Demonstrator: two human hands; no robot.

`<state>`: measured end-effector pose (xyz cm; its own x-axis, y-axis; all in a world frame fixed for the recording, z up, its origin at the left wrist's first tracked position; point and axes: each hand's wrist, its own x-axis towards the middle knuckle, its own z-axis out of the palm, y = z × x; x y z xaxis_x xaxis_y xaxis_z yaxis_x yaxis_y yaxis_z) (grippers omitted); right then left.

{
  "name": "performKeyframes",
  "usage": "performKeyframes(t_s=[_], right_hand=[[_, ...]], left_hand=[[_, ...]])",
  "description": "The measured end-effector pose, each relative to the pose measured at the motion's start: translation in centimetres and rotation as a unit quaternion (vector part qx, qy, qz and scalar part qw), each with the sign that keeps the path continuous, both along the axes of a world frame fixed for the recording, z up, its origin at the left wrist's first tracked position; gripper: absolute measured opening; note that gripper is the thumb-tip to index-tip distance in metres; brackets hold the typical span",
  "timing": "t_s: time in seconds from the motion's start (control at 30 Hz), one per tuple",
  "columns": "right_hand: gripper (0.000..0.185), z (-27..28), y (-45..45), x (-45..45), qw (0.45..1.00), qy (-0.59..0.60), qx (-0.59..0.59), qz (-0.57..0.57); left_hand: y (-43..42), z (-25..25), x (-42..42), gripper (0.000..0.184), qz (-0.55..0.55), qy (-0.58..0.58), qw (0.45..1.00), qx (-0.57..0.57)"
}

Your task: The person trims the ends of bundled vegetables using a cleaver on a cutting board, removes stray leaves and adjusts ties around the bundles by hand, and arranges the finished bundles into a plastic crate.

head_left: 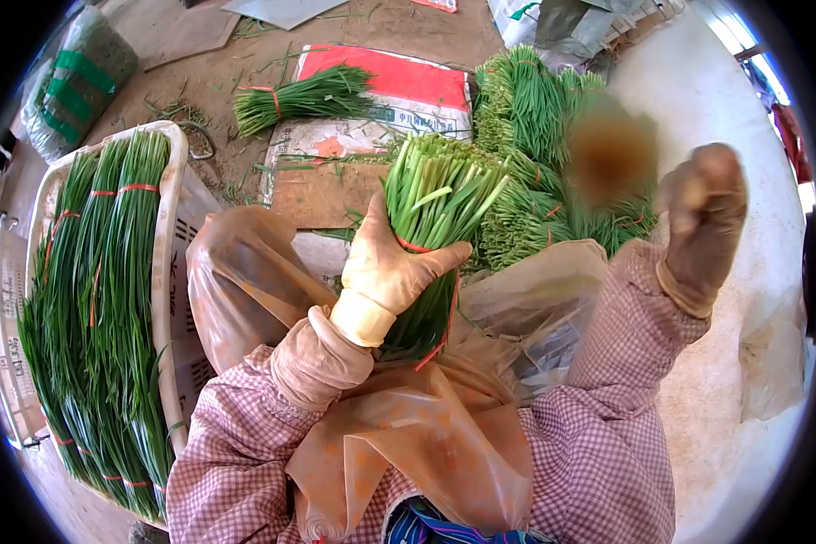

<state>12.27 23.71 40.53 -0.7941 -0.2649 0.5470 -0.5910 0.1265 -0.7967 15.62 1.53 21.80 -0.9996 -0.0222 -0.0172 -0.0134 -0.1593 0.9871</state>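
My left hand [394,258], in a tan rubber glove, is wrapped round a bundle of green stalks [440,195] above my lap. The cut pale ends point up and away from me, and the leaves hang down. A red band [414,246] circles the bundle by my thumb, and its loose tail dangles below. Raised at the right, well apart from the bundle, my right hand [705,218] wears a stained brown glove. Its fingers look curled in, but blur hides whether anything is between them.
A white crate [174,299] of banded green bundles stands at the left. One bundle [304,98] lies on a red and white sack [381,77] ahead. Stacked bundles [530,118] are at the right of it. A brown blurred spot covers part of the stack.
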Motion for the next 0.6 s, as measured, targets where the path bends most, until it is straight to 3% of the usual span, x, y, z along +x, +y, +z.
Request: performKeyframes(t_s=[0.07,0.17,0.2,0.23,0.3,0.37,0.43,0.5,0.53,0.6], right_hand=[[0.017,-1.2,-3.6,2.1,0.966,-0.17,0.125,-0.147],[0.019,-5.5,-6.8,2.5,0.938,-0.287,0.177,-0.081],[0.02,-8.0,-6.9,2.1,0.953,-0.21,0.192,-0.104],[0.02,-9.2,-7.5,2.1,0.954,-0.21,0.189,-0.102],[0.02,-10.4,-8.6,2.2,0.964,-0.197,0.09,-0.154],[0.014,-9.9,-9.2,2.7,0.955,-0.225,0.104,-0.164],[0.008,-10.3,-8.9,2.9,0.983,-0.084,0.12,-0.108],[0.007,-10.2,-8.2,3.3,0.991,-0.05,0.083,-0.087],[0.009,-9.6,-7.4,3.8,0.989,-0.105,-0.104,-0.015],[0.011,-8.1,-6.0,3.9,0.943,-0.16,-0.286,0.059]], left_hand=[[0.2,0.5,0.1,0.081,0.001,-0.005,1.0,0.029],[0.7,1.4,0.6,0.076,0.0,-0.03,0.998,0.054],[0.8,1.4,0.8,0.075,0.019,-0.01,1.0,0.019],[0.8,1.3,0.9,0.073,0.039,0.011,0.999,-0.017],[0.7,0.9,0.7,0.071,0.042,0.027,0.999,0.019],[0.5,0.8,0.5,0.07,0.055,0.017,0.997,0.055],[0.4,1.5,0.4,0.071,0.051,0.01,0.993,0.105],[0.4,1.3,0.3,0.072,0.047,0.003,0.986,0.158],[0.3,0.6,0.2,0.073,0.054,0.02,0.994,0.096],[0.0,0.0,0.2,0.073,0.064,0.035,0.997,0.033]])
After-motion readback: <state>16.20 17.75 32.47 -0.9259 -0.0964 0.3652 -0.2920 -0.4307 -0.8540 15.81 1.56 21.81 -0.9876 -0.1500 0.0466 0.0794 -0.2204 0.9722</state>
